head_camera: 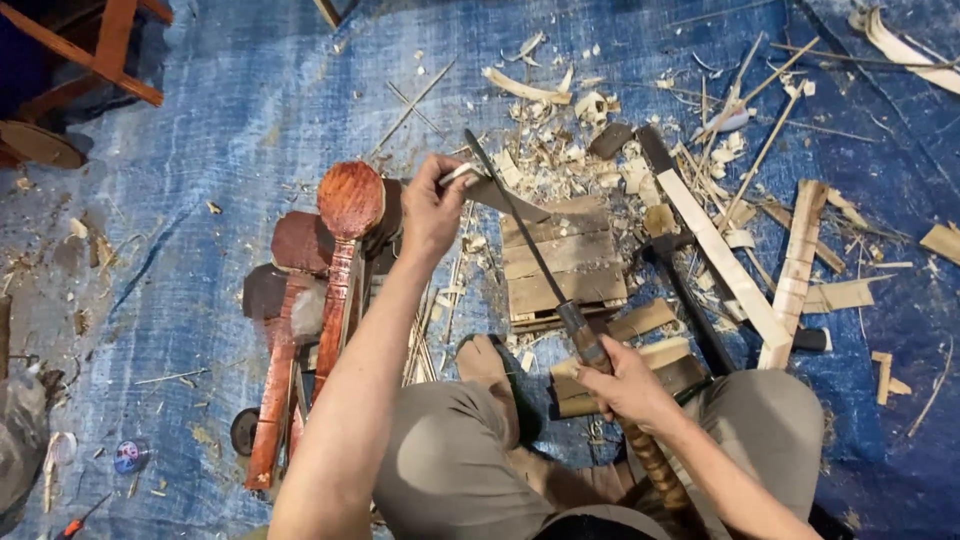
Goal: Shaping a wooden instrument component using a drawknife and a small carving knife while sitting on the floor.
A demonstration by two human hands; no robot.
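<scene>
Head view: the left hand pinches a thin strip between closed fingers, bracing it against the blade. The right hand is wrapped tight around the knife at its handle, the blade running up past the left fingertips, apparently for shaving. A wooden block lies just beyond, among shavings.

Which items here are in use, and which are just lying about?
In use:
left hand
thin pale wood strip
right hand
long dark-bladed knife
slatted wooden block

Lying about:
reddish carved wooden spoons
pale wood shavings
blue tarp
</scene>
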